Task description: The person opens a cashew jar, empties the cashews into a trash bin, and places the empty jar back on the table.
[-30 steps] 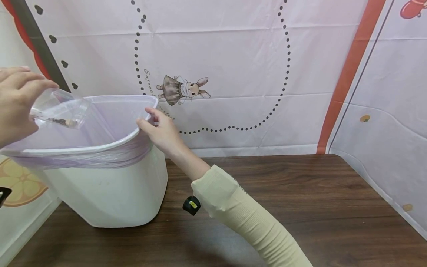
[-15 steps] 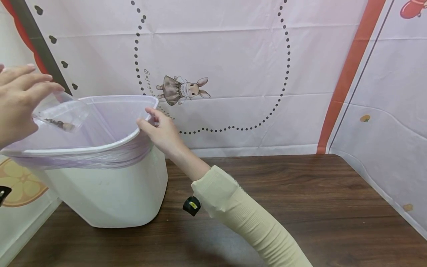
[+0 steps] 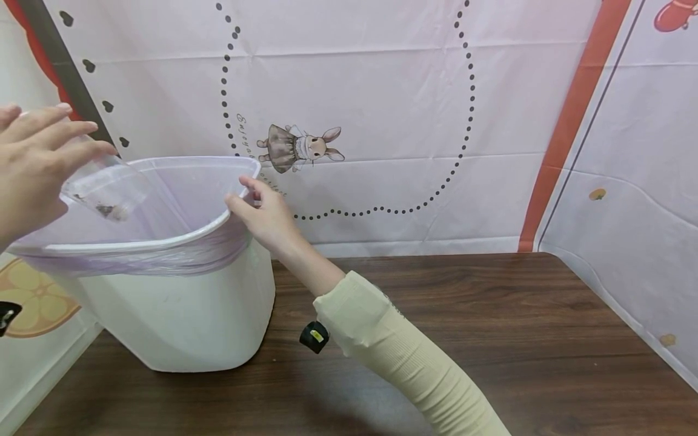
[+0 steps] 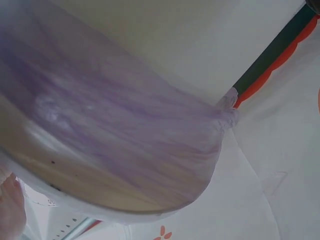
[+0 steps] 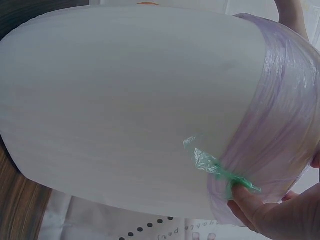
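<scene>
At the left of the head view, my left hand [image 3: 38, 163] grips a clear plastic container [image 3: 122, 188], tilted over the opening of a white trash can [image 3: 191, 315]. Dark and pale bits [image 3: 111, 211] lie inside the container. A thin purple liner [image 3: 163, 260] folds over the can's rim. My right hand [image 3: 267, 215] pinches the right end of the rim, thumb outside. In the right wrist view, a strip of thin green-tinted film [image 5: 207, 162] lies under the thumb against the liner. The left wrist view shows mostly the can's liner [image 4: 125, 135] and only part of the left hand.
The can stands on a dark wood-grain table [image 3: 436, 339], near its left side. A pale printed cloth [image 3: 382, 121] with a rabbit figure hangs behind, and another covers the right side. A black wrist device [image 3: 314, 336] sits under the right sleeve.
My left hand has moved slightly right and its fingers have spread. The container tips further down, and the bits have slid toward its lower end. The right hand stays on the rim.
</scene>
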The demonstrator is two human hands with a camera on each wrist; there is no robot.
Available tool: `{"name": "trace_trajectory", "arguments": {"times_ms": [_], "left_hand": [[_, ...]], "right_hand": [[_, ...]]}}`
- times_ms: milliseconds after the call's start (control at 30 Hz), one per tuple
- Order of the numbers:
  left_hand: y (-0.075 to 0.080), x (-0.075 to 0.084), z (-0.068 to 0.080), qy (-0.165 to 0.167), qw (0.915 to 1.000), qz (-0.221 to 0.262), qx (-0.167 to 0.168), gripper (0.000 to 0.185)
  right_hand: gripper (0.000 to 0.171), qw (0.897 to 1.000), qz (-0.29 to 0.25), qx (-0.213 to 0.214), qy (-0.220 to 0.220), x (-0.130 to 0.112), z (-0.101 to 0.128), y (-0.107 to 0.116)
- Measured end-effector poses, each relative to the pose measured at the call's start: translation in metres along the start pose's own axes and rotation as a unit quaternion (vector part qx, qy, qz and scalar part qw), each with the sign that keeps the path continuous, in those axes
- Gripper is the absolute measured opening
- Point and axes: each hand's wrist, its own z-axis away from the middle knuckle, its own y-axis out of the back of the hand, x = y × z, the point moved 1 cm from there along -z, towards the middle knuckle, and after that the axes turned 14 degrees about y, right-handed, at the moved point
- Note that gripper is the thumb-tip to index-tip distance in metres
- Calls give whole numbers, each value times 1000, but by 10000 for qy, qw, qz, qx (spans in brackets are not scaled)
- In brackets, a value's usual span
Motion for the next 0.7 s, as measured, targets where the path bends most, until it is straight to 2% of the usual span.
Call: {"name": "trace_trajectory", "arguments": {"times_ms": [333,700], "left_hand": [[2,8,-2,-211,9997,-115,-103,83],[2,11,-3,-108,9996,-224,-99,82]], "right_hand": [[49,10000,-35,4,-4,-1,1,1],[49,9999,91,-30,30,-1,1,0]]}}
